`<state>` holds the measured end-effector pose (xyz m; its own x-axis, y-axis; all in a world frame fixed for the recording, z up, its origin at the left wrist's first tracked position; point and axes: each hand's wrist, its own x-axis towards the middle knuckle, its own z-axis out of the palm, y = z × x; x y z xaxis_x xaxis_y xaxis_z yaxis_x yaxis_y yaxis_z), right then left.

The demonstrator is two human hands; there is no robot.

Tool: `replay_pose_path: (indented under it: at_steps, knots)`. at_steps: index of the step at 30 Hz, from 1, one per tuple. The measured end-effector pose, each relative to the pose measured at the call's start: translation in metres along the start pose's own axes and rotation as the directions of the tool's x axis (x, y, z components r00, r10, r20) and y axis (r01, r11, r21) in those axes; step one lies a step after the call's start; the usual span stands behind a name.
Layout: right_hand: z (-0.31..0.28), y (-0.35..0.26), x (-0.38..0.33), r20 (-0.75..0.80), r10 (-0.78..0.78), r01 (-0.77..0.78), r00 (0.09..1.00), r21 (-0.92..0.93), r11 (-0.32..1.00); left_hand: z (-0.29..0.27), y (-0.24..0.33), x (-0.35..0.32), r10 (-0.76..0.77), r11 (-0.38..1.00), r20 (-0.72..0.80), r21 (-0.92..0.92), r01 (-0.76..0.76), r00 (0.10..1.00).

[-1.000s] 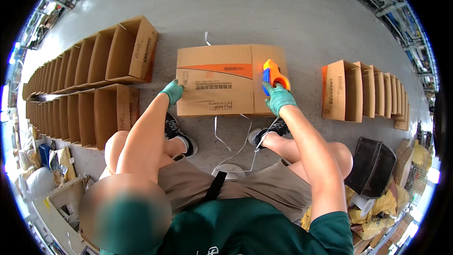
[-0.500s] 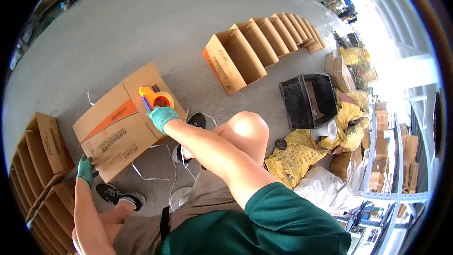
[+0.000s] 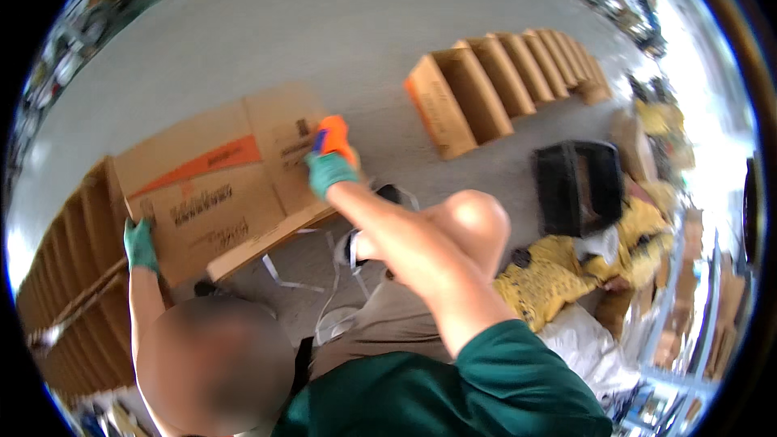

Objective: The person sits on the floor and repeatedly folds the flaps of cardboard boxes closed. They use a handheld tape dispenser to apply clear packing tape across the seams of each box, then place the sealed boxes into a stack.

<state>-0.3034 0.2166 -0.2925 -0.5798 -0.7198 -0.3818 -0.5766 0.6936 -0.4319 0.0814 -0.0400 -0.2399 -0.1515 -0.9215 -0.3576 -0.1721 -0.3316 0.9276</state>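
Cardboard box lies on the floor, between open cartons on its left and more cartons on its right. The gloved left hand is at the box's left edge; I cannot tell whether it grips. The right hand clasps an orange tape dispenser at the box's right edge. A black bin stands toward the floor's right edge.

grey floor, rows of open cardboard boxes on it, black bin, yellow sacks
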Motion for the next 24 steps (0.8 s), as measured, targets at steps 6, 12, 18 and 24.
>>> replay_pose_path:
  at_steps: [6, 12, 18, 24]
  knots:
    - [0.01, 0.012, -0.026, -0.071, 0.153, -0.154, 0.986, -0.014, 0.988, -0.052, 0.029, -0.012, 0.23, 0.972, -0.201, 0.002, -0.234, 0.952]
    - [-0.134, -0.118, -0.065, 0.08, -0.094, 0.118, 0.992, -0.378, 0.918, -0.057, 0.017, -0.04, 0.206, 0.978, -0.242, 0.021, -0.207, 0.948]
    - [-0.161, -0.129, -0.062, -0.33, -0.698, 0.435, 0.635, -0.594, 0.676, -0.053, 0.023, -0.045, 0.205, 0.978, -0.153, 0.007, -0.207, 0.967]
    - [-0.136, -0.117, -0.077, -0.138, -0.783, 0.42, 0.606, -0.781, 0.462, -0.055, 0.014, -0.058, 0.166, 0.986, -0.175, 0.008, -0.167, 0.971]
